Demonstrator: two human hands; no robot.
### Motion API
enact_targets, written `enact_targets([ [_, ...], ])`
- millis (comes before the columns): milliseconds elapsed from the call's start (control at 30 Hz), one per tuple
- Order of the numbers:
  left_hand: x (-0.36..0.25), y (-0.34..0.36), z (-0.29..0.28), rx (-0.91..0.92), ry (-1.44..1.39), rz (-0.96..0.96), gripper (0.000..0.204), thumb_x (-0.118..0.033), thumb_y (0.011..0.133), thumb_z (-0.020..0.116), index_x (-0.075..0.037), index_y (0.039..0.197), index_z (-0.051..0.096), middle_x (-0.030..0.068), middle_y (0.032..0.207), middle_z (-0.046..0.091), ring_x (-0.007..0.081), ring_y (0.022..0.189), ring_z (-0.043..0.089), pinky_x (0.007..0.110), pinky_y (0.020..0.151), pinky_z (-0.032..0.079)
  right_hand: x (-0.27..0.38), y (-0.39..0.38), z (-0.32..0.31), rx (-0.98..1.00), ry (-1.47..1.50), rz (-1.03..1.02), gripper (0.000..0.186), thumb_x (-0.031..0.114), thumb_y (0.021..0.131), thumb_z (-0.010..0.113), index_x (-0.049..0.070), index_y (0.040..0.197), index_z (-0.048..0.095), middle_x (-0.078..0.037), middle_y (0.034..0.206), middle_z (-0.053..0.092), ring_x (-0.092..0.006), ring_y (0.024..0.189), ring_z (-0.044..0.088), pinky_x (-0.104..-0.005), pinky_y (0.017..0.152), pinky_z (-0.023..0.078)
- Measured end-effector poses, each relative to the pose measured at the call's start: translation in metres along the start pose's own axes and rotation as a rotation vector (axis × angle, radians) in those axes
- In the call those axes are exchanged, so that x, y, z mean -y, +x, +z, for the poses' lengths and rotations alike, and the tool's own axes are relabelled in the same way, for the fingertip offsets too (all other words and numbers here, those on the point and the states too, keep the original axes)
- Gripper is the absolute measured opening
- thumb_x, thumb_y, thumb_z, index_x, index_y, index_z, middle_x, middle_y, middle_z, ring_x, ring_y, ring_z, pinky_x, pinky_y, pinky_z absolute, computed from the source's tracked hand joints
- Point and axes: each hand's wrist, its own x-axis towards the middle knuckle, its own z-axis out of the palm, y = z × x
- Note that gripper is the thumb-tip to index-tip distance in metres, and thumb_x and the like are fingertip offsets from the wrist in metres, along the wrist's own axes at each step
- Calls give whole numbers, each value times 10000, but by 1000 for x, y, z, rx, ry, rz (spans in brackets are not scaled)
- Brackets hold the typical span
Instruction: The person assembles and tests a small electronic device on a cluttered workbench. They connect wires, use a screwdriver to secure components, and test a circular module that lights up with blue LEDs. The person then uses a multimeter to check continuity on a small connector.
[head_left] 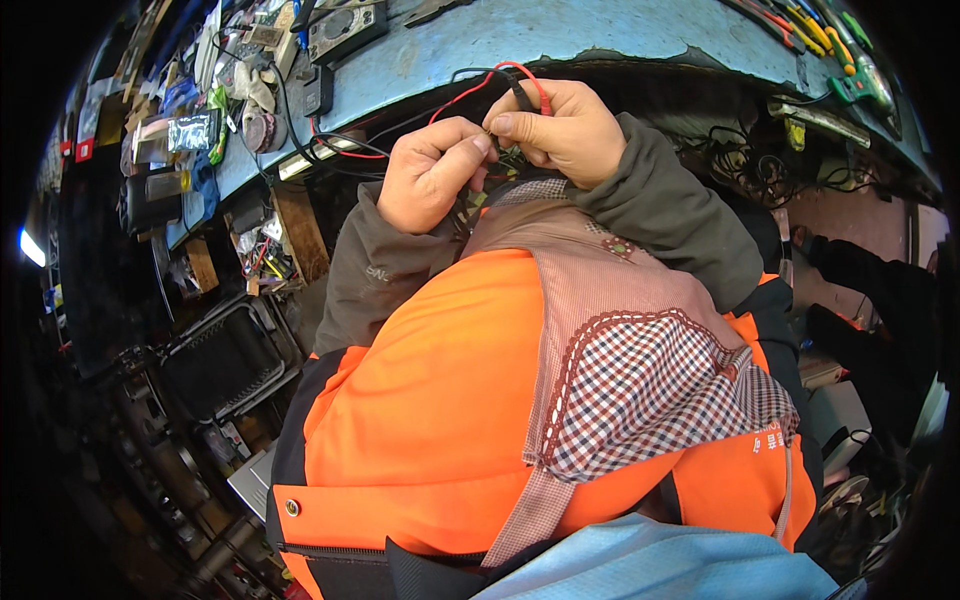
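Note:
My two hands meet in front of my chest, just off the edge of the blue workbench. My right hand is closed, with a red test lead and a black test lead running into its fingers. Their tips are hidden by the hand. Thumb and fingertips of my left hand are pinched together, almost touching the right fingertips. What lies in that pinch is too small to make out. From the hands, the red and black wires loop back over the bench edge toward the left.
Small parts and bags crowd the bench's left end, near a grey dial instrument and a black adapter. Pliers and a green-handled tool lie at right. Tangled cables hang underneath. A black crate stands lower left.

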Motion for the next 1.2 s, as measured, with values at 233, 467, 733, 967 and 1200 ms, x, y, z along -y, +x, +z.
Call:
enact_targets([
  [233, 10, 6, 5, 104, -236, 20, 262, -190, 1022, 657, -52, 1239, 607, 34, 974, 684, 71, 786, 575, 218, 668, 420, 1, 4, -3, -169, -40, -40, 318, 274, 1056, 670, 82, 807, 623, 37, 649, 525, -53, 520, 435, -235, 479, 335],
  [467, 16, 5, 4, -8, -239, -94, 252, 25, 957, 728, -63, 1164, 614, 70, 1062, 730, 52, 735, 554, 207, 630, 452, 8, 5, -7, -245, 135, 78, 574, 540, 1094, 522, 106, 722, 476, 5, 592, 393, -113, 481, 381, -267, 465, 303],
  [733, 25, 7, 10, -52, -408, -47, 405, 10, 1000, 662, 11, 1400, 593, 117, 1235, 712, 93, 860, 599, 253, 746, 507, 72, 43, -18, -337, 117, -603, 366, 419, 1097, 578, 60, 1039, 621, -2, 724, 567, -108, 592, 554, -264, 526, 443],
  [967, 23, 7, 14, -300, 43, 84, 437, 0, 909, 774, -21, 1339, 696, 34, 1124, 649, 68, 775, 552, 231, 682, 469, 38, 88, -42, -361, -215, -622, 173, 209, 1051, 671, 40, 1015, 662, -15, 769, 634, -94, 607, 562, -257, 582, 480],
  [1200, 31, 11, 14, -444, 241, 182, 435, -12, 806, 869, -58, 1228, 773, 17, 1048, 625, 61, 735, 516, 228, 651, 445, 51, 34, -12, -146, -46, -143, 536, 486, 1102, 467, 32, 938, 701, -51, 712, 627, -184, 614, 587, -336, 558, 459],
])
